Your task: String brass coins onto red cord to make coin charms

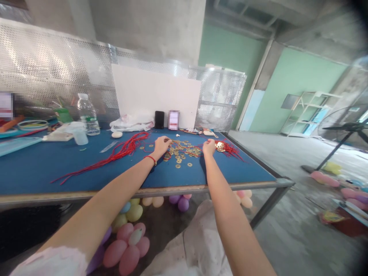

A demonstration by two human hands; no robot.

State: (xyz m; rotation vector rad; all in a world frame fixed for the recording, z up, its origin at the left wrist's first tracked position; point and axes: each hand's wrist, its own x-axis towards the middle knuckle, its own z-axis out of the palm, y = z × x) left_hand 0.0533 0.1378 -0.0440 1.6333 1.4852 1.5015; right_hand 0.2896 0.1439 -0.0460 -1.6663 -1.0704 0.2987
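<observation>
Gold-coloured coins with holes lie scattered on the blue tabletop between my hands. My left hand, with a red string bracelet on its wrist, is at their left side, fingers pinched together near a thin red cord. On the right, my right hand has its fingers closed, with red cord running towards it from the coins; the fingertips are too small to read clearly. A long bundle of red cords lies to the left. Beside my right hand rests a pile of coins with red cords attached.
A water bottle, a translucent cup and a green container stand at the left. Two phones, one black and one lit, lean at the back. Balloons lie below the table's front edge.
</observation>
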